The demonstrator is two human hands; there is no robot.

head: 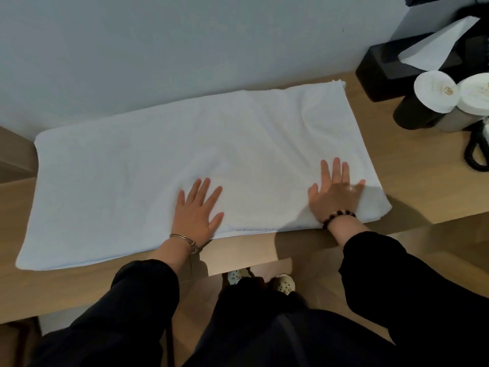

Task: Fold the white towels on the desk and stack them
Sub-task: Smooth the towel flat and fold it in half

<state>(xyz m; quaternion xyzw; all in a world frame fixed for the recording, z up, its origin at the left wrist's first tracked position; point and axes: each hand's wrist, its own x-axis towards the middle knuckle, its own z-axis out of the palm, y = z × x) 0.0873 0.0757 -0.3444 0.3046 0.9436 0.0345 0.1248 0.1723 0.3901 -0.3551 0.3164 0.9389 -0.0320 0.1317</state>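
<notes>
A large white towel (148, 165) lies spread flat across the wooden desk (412, 181), its long side running along the wall. My left hand (197, 211) presses flat on the towel near its front edge, fingers straight and spread. My right hand (334, 193) lies flat on the towel's right part, close to the front right corner, fingers straight too. Neither hand holds any cloth. The towel looks doubled, with a layered edge showing at the far right corner.
At the back right stand a black tissue box (391, 67) with a white tissue sticking up, two cups with white lids (434, 92), and a coiled black phone cord (476, 152). The wall (185, 43) runs right behind the towel. Bare desk wood shows right of the towel.
</notes>
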